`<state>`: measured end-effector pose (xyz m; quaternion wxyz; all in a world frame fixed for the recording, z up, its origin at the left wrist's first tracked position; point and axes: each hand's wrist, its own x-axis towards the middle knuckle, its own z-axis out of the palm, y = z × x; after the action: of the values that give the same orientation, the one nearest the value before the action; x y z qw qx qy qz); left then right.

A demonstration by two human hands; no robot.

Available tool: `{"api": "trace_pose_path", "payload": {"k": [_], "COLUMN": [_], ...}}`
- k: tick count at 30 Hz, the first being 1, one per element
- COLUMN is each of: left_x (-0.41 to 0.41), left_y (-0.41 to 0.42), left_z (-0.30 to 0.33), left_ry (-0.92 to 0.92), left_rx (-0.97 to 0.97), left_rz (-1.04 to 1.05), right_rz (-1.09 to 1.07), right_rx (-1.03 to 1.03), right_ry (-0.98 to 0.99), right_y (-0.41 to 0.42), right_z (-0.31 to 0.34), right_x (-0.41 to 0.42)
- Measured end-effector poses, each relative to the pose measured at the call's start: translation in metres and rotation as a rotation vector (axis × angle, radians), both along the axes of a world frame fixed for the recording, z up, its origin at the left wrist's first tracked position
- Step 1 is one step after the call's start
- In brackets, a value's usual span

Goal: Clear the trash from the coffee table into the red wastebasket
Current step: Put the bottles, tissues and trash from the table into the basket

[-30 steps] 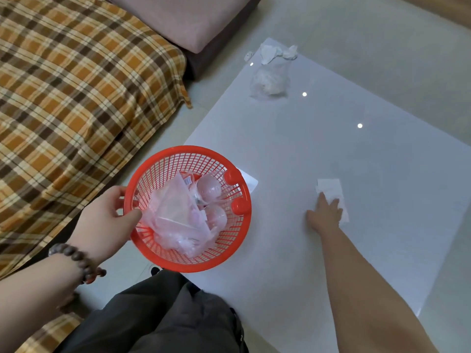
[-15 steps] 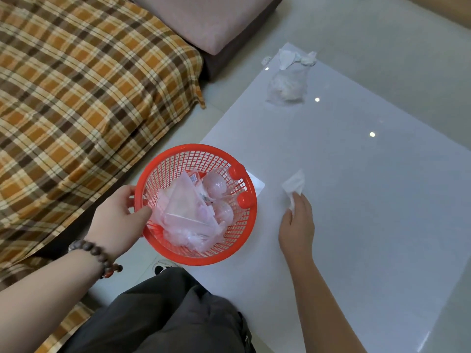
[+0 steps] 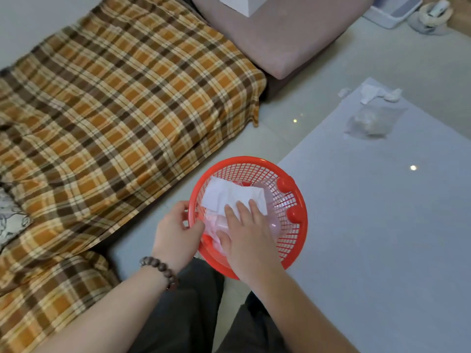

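Observation:
The red mesh wastebasket [image 3: 298,240] hangs at the near left edge of the white coffee table [image 3: 382,238]. My left hand [image 3: 175,233] grips its left rim. My right hand [image 3: 249,240] lies inside the basket, fingers flat and spread on a white tissue [image 3: 226,193] that rests on pinkish plastic trash. At the table's far corner lie a clear plastic bag [image 3: 369,121] and crumpled white tissues [image 3: 373,94], with a small scrap [image 3: 344,92] beside them.
A sofa with an orange plaid blanket [image 3: 114,110] runs along the left. A pink cushion [image 3: 280,34] sits behind the table. A white tray [image 3: 392,8] lies on the floor at the far right. My dark trousers [image 3: 178,314] are below the basket.
My right hand picked the tissue off the table and carried it left into the basket. The basket, still in my left hand, has shifted slightly; the view has swung left.

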<state>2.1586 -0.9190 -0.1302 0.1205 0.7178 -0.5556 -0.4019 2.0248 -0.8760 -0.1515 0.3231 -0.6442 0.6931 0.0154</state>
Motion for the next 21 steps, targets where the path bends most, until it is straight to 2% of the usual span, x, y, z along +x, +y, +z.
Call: {"api": "trace_pose_path", "payload": {"k": [4,7,9,10,12,14,17,19,21], "left_x": [0.062,0.123,0.169,0.191,0.233,0.264,0.288,0.293,0.293], "left_y": [-0.027,-0.055,-0.074,-0.084,-0.102,-0.118,-0.133,-0.138,-0.141], "left_z": [-0.004,0.002,0.009,0.014,0.021,0.027,0.033,0.035,0.035], "left_ry": [0.075,0.109,0.081,0.065,0.022,-0.026,-0.024,-0.002,0.031], "left_rx": [0.037,-0.006,-0.024,-0.03,-0.066,-0.099,-0.129,-0.123,-0.098], "left_rz": [0.059,0.102,0.115,0.13,0.164,0.182,0.199,0.217,0.224], "right_rz": [0.013,-0.143,-0.278,-0.347,-0.466,-0.539,-0.626,-0.606,-0.573], "right_rx": [-0.037,-0.294,-0.495,-0.526,-0.434,-0.257,-0.042,0.009,-0.024], "right_ry": [0.019,-0.203,-0.271,-0.277,-0.3,-0.351,-0.537,-0.56,-0.543], "right_y": [-0.027,-0.049,-0.064,-0.072,-0.087,-0.1,-0.115,-0.123,-0.129], "right_z": [0.016,0.039,0.044,0.044,0.037,0.024,0.01,0.006,0.004], "right_x": [0.052,0.09,0.11,0.119,0.139,0.157,0.18,0.19,0.195]}}
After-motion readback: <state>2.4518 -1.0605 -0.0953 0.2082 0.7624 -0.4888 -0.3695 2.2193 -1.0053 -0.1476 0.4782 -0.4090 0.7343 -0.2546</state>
